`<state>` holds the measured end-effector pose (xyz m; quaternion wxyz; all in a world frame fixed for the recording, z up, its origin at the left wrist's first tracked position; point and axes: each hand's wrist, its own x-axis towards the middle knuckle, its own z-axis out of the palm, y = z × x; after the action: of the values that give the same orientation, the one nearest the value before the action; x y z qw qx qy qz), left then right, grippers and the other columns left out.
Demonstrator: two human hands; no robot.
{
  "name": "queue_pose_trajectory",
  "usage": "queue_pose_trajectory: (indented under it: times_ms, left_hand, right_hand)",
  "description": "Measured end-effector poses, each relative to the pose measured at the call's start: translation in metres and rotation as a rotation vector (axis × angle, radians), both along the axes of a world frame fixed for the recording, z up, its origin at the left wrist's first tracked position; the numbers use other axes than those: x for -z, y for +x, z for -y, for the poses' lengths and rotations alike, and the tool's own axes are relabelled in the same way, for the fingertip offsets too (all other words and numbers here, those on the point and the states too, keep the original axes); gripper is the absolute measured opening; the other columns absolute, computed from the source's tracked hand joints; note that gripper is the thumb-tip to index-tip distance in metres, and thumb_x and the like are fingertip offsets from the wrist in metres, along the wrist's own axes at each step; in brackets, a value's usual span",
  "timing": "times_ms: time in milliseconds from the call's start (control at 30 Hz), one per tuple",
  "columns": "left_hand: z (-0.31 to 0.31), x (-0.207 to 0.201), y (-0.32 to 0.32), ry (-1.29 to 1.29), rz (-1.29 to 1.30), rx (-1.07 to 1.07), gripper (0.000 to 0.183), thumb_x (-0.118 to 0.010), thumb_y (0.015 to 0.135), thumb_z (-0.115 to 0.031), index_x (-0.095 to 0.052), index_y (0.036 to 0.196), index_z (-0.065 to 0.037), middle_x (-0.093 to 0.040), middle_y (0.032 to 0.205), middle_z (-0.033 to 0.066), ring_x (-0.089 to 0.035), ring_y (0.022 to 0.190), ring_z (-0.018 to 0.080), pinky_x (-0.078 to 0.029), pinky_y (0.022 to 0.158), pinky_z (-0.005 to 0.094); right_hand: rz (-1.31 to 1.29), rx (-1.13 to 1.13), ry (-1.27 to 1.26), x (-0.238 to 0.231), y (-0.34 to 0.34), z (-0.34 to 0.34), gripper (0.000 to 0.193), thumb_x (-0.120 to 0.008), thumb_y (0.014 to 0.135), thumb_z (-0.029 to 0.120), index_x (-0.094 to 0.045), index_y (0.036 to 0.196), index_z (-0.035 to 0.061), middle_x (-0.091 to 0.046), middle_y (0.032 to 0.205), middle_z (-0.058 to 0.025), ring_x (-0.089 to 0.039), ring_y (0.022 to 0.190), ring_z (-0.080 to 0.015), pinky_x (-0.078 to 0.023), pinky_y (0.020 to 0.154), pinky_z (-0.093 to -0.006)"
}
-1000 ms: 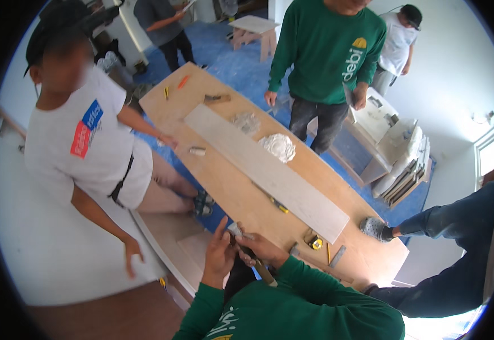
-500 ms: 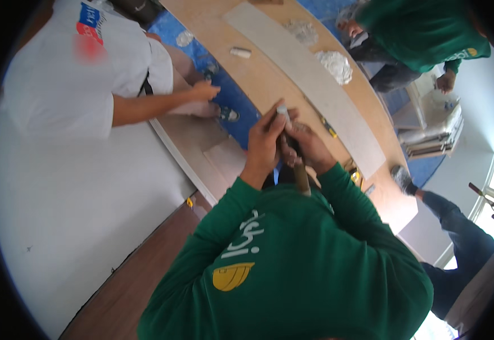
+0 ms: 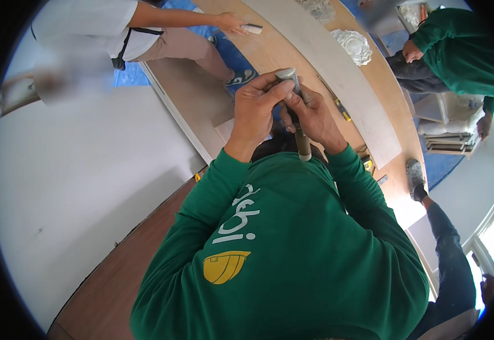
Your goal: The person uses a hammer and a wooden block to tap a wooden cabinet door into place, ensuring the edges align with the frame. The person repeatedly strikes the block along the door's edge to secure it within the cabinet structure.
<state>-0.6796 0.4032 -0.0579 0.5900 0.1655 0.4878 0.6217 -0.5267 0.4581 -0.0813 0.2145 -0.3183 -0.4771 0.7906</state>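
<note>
In front of my chest, both hands grip a slim hand tool (image 3: 302, 141) with a pale grey metal end, a dark middle and a round brownish handle; its exact kind does not show. My left hand (image 3: 253, 110) is closed at the grey end, thumb pressed against it. My right hand (image 3: 318, 118) closes around the dark middle, its thumb beside the left one. The handle points back toward my body. Beyond my hands lies a curved wooden board (image 3: 300, 51) with a long pale strip (image 3: 337, 76) along it.
On the board lie a yellow-and-black utility knife (image 3: 343, 110), a yellow tape measure (image 3: 367, 163) and a crumpled clear plastic bundle (image 3: 353, 47). At left, a co-worker's hand (image 3: 231, 23) holds a small pale block. Another person in green (image 3: 465, 51) stands at far right; someone's shoe (image 3: 415, 174) rests by the board's edge.
My hands and the tool have risen a little, showing more of its grey end. The co-worker at left has reached forward and picked up the small pale block from the board.
</note>
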Motion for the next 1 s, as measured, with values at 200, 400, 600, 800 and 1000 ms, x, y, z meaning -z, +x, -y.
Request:
queue_pose_trajectory:
  times_ms: [200,400,600,800,1000]
  left_hand:
    - [-0.007,0.042,-0.013,-0.152,-0.22,0.035,0.03,-0.071,0.107,-0.016,-0.071,0.126,0.008,-0.075,0.123,0.0168,-0.074,0.112,0.0288,-0.059,0.105,0.0496]
    - [0.004,0.059,-0.008,-0.3,-0.042,-0.01,0.032,-0.073,0.109,-0.023,-0.063,0.123,0.004,-0.072,0.113,0.0186,-0.075,0.115,0.0399,-0.06,0.109,0.0573]
    - [-0.001,0.08,-0.011,-0.451,-0.075,0.08,0.034,-0.073,0.109,-0.023,-0.061,0.128,0.002,-0.066,0.125,0.017,-0.071,0.124,0.039,-0.054,0.118,0.059]
    - [-0.006,0.105,-0.002,-0.562,-0.104,0.085,0.037,-0.073,0.109,-0.023,-0.06,0.132,0.003,-0.065,0.128,0.0189,-0.07,0.124,0.0401,-0.056,0.115,0.0586]
    - [0.015,0.113,-0.023,-0.562,-0.061,0.057,0.045,-0.071,0.11,-0.025,-0.056,0.138,0.007,-0.065,0.127,0.0217,-0.071,0.121,0.044,-0.058,0.109,0.0608]
  right_hand:
    - [0.108,-0.007,-0.03,0.026,0.007,0.01,0.044,-0.067,0.111,0.043,-0.072,0.132,0.0038,-0.07,0.081,-0.0049,-0.064,0.066,-0.0119,-0.055,0.063,-0.0307]
    - [0.096,0.149,-0.022,0.085,0.045,0.056,0.058,-0.073,0.104,0.054,-0.074,0.134,0.0049,-0.077,0.093,-0.0141,-0.074,0.079,-0.0281,-0.061,0.08,-0.0411]
    - [1.097,0.44,0.086,0.252,0.191,0.173,0.038,-0.076,0.097,0.032,-0.071,0.119,0.0012,-0.072,0.123,-0.0277,-0.069,0.121,-0.0405,-0.054,0.099,-0.0556]
    - [1.646,0.023,0.426,0.297,0.3,0.235,0.03,-0.066,0.1,0.024,-0.067,0.126,0.0098,-0.064,0.136,-0.0203,-0.062,0.128,-0.039,-0.048,0.105,-0.0567]
    - [1.571,-0.13,0.678,0.318,0.322,0.223,0.037,-0.057,0.105,0.017,-0.06,0.142,0.0121,-0.064,0.137,-0.0172,-0.066,0.126,-0.0409,-0.05,0.102,-0.0608]
